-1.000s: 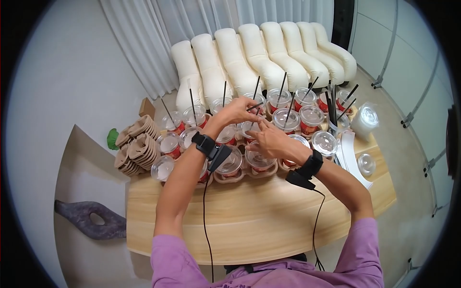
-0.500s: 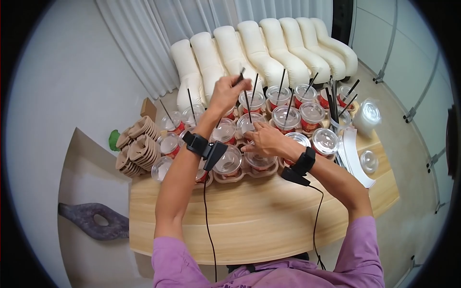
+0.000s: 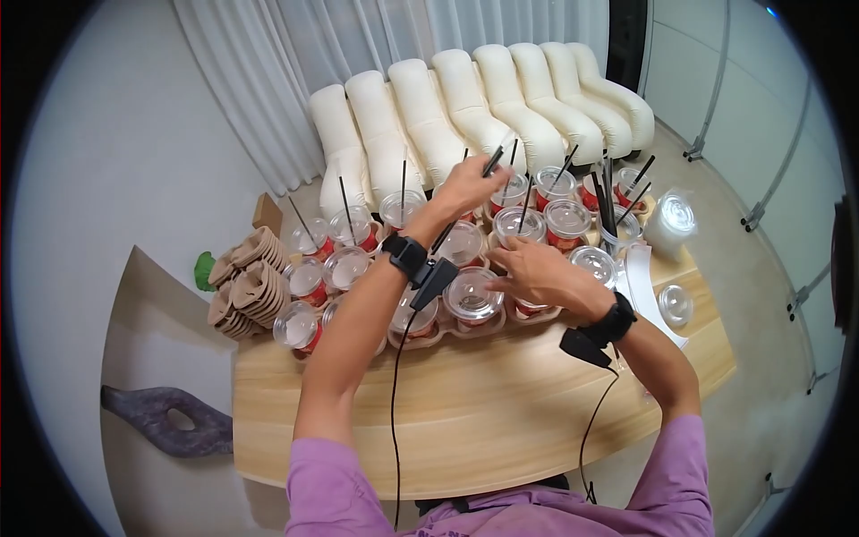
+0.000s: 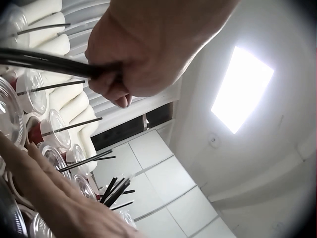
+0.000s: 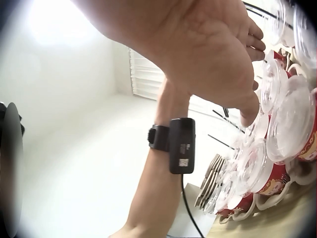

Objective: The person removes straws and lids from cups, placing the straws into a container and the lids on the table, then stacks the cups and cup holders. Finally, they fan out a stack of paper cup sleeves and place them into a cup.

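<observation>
My left hand (image 3: pixel 472 186) is raised over the cup rows, its fingers curled round black straws (image 3: pixel 493 161). In the left wrist view the dark straws (image 4: pixel 44 62) stick out of the closed fist. Lower and to the right, my right hand (image 3: pixel 546 273) hangs palm down over clear-lidded red cups, fingers spread and holding nothing visible; whether they touch a lid I cannot tell. Close by its fingertips are a domed lid (image 3: pixel 473 296) and another cup lid (image 3: pixel 519 224) with a straw standing in it. The right wrist view shows red cups (image 5: pixel 272 182) beside the palm.
Stacked cardboard carriers (image 3: pixel 259 294) stand left of the cups. To the right are upright straws (image 3: pixel 605 201), wrapped lids (image 3: pixel 671 224), a loose lid (image 3: pixel 675 305) and a white curved piece (image 3: pixel 651 295). A cream sofa (image 3: pixel 483 112) is behind the wooden table (image 3: pixel 465 412).
The left hand, still gripping straws, has moved away from the right hand, up, then rightward. The right hand has shifted right across the lids. The head view has turned slightly.
</observation>
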Demonstrator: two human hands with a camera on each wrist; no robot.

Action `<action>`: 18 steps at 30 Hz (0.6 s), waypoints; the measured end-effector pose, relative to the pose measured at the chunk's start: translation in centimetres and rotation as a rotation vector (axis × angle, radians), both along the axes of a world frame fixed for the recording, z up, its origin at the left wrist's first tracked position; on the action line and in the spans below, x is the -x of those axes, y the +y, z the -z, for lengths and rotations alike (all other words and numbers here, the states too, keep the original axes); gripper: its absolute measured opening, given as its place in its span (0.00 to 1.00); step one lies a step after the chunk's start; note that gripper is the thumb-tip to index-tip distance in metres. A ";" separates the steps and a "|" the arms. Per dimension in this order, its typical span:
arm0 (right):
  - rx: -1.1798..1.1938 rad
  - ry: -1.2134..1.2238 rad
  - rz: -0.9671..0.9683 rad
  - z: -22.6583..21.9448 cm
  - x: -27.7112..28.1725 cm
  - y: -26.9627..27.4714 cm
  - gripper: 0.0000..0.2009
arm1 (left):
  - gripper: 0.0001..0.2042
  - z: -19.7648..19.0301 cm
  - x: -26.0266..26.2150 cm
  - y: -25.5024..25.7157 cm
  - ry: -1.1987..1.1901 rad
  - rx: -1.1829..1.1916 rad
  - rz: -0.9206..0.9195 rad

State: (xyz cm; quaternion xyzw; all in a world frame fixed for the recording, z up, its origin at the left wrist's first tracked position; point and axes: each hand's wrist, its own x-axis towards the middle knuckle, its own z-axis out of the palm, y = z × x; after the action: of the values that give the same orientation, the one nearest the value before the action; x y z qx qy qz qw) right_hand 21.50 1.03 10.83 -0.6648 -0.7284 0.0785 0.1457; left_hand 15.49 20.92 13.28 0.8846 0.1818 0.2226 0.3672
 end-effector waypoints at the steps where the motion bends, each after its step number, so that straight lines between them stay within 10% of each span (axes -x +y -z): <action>1: 0.123 -0.002 0.075 -1.2 -0.4 -0.7 0.27 | 0.22 -0.2 -0.2 -0.7 -0.005 0.002 0.005; 5: 0.088 -0.127 0.131 0.2 -3.3 -0.2 0.31 | 0.31 1.0 -2.1 -2.0 0.125 -0.040 -0.001; 18: 0.093 0.066 0.005 4.3 -6.8 3.2 0.36 | 0.14 2.0 -4.7 -2.4 0.030 -0.114 -0.116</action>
State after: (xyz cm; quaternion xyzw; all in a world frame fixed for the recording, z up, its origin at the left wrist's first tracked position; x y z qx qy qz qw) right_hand 28.29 4.19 6.51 -0.6696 -0.7172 0.1339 0.1387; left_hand 20.16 18.51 11.28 0.8954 0.2252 0.2402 0.2998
